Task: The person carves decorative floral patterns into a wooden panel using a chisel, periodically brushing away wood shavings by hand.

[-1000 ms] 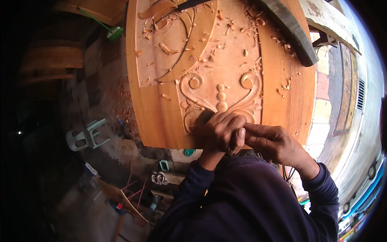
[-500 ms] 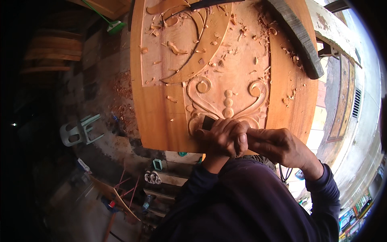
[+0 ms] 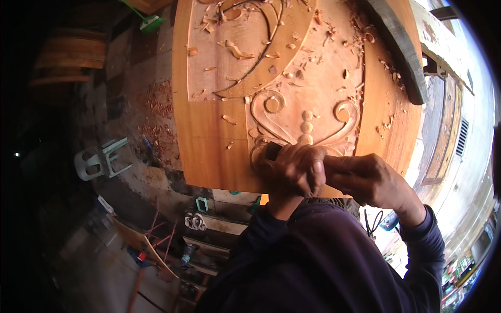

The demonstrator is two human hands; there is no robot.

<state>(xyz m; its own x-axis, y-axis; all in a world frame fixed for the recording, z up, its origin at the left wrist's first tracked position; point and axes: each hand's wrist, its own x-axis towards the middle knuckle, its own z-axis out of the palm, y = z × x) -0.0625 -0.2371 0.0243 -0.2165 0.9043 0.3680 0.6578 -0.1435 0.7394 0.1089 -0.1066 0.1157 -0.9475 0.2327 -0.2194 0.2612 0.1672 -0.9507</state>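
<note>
A wooden panel [image 3: 211, 143] carved with scrolls and leaves lies before me. My left hand [image 3: 300, 168] is closed low over its carved lower part. From its left side sticks out the dark, square-ended blade of what looks like a carving chisel [image 3: 272, 151], set against the scrollwork. Just to the right, my right hand [image 3: 365, 180] is closed too, its fingers pointing left and meeting the left hand. Both hands seem to grip this one tool, whose handle they hide. Above them, two raised scrolls flank a row of round beads [image 3: 307, 126].
Curled wood shavings [image 3: 237, 50] litter the panel. A thick grey wooden bar [image 3: 399, 52] lies along its upper right edge. Leftward on the floor are a pale plastic chair [image 3: 102, 159], a green broom [image 3: 151, 23] and more shavings. A pair of shoes [image 3: 195, 221] sits below the panel.
The panel appears shifted slightly right and up in the picture as the view moves. Both hands keep their grip and stay near the same carved spot.
</note>
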